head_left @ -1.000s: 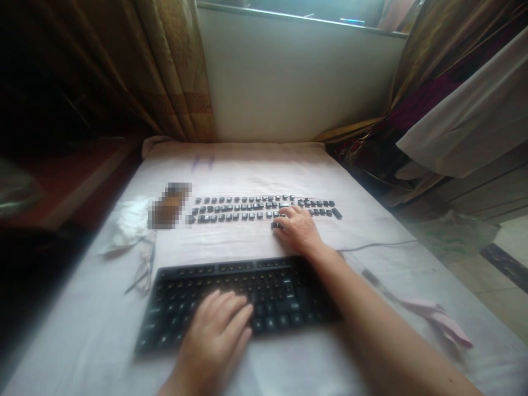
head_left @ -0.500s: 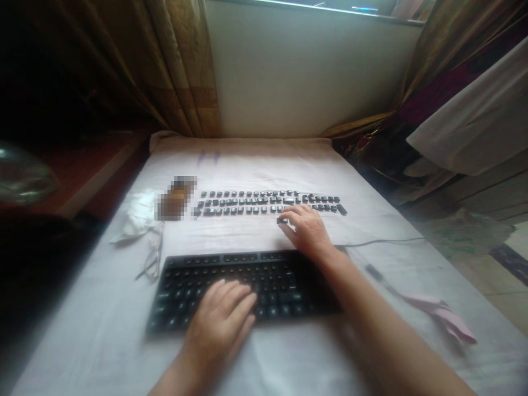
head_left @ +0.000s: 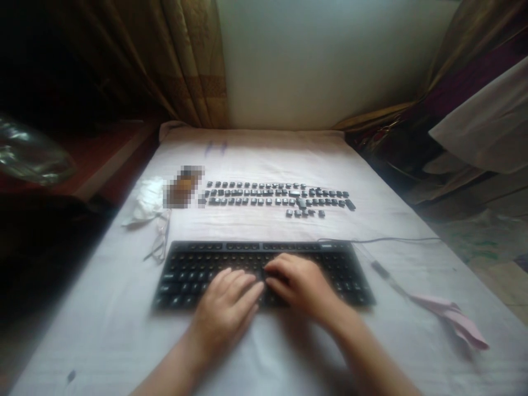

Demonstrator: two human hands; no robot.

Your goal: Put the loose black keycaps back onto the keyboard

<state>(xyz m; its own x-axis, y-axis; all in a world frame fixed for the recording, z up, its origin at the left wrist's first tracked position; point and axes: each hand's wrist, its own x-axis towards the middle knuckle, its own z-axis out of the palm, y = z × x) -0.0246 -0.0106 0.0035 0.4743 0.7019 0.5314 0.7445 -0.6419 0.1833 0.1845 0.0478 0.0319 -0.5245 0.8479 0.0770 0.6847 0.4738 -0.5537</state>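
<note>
A black keyboard (head_left: 190, 275) lies on the cloth-covered table in front of me; its upper part shows small key posts without caps, its lower rows still carry keycaps. My left hand (head_left: 231, 300) rests flat on the keyboard's lower middle, fingers stretched out. Close beside its fingertips, my right hand (head_left: 303, 283) is bent over the keys, thumb and fingers drawn together; whatever may be between them is hidden. Beyond the keyboard, loose black keycaps (head_left: 253, 202) lie in long rows, with a short row of keycaps (head_left: 297, 213) nearest the keyboard.
Eyeglasses (head_left: 160, 245), a white crumpled cloth (head_left: 146, 199) and a pixelated item (head_left: 183, 187) lie left of the keycaps. A cable (head_left: 391, 240) runs off rightward. On the right is a pink strip (head_left: 451, 316); a small dark piece (head_left: 71, 376) lies front left.
My right hand has come back from the keycap rows to the keyboard, leaving a keycap at the left end of the short row. My left hand stays on the keyboard; the view has shifted slightly.
</note>
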